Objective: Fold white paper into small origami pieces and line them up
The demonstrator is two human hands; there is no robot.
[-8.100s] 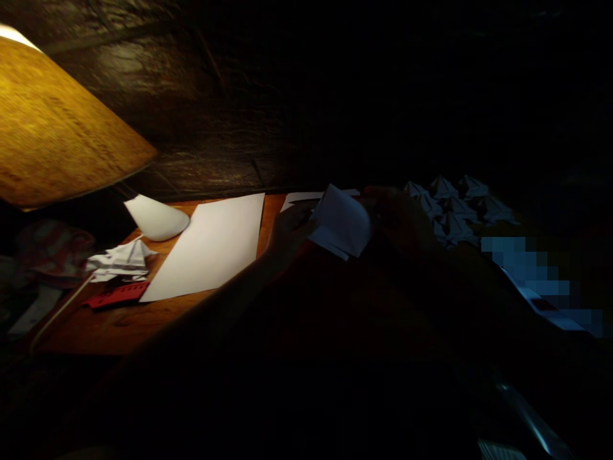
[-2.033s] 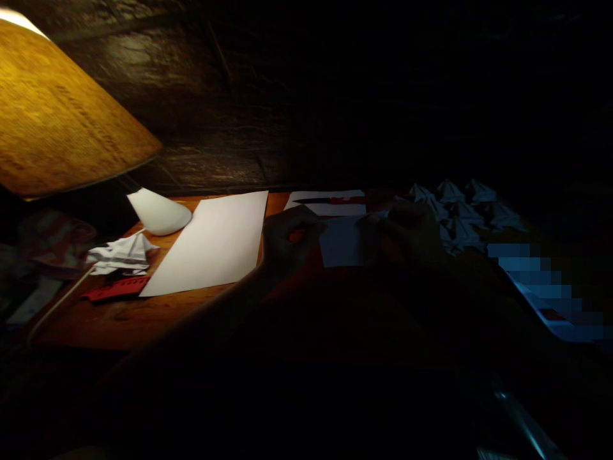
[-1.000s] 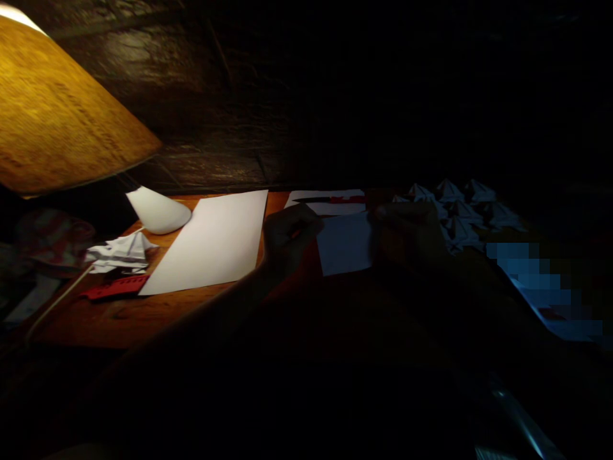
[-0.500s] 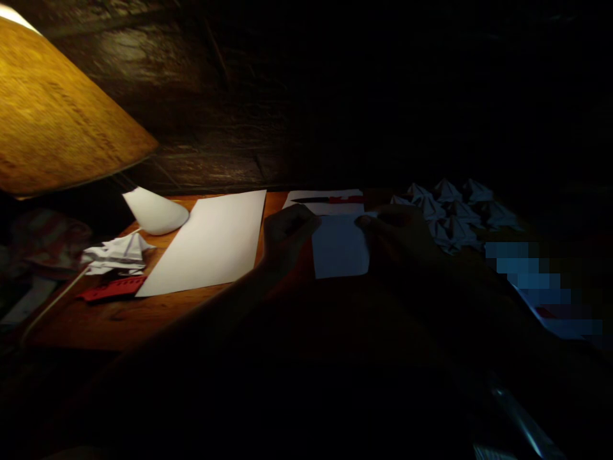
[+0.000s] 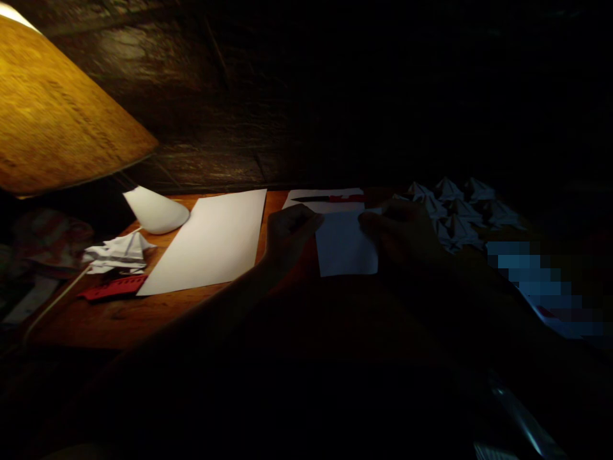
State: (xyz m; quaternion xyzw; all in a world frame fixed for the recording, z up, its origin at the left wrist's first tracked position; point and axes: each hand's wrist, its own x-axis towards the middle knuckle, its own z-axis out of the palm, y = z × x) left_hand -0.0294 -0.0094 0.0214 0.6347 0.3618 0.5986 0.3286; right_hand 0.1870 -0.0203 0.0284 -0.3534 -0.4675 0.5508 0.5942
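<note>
A small white sheet of paper (image 5: 348, 246) is held up between my two hands, in deep shadow. My left hand (image 5: 293, 230) pinches its upper left corner between thumb and fingers. At the upper right corner, my right hand (image 5: 395, 227) grips the same sheet, its fingers mostly lost in the dark. Just behind the paper lie more white sheets (image 5: 311, 206) with a knife (image 5: 330, 199) on top, its handle red and its blade dark.
A lamp with a yellow shade (image 5: 62, 115) and white base (image 5: 156, 214) lights the left. Near it are a large white sheet (image 5: 211, 239), a folded paper piece (image 5: 122, 252) and a red slotted object (image 5: 112, 289). Several folded paper shapes (image 5: 460, 211) stand at the right on the wooden table (image 5: 96, 329).
The small sheet and both hands have shifted slightly to the right. The grip at both upper corners stays, and the other things have not moved.
</note>
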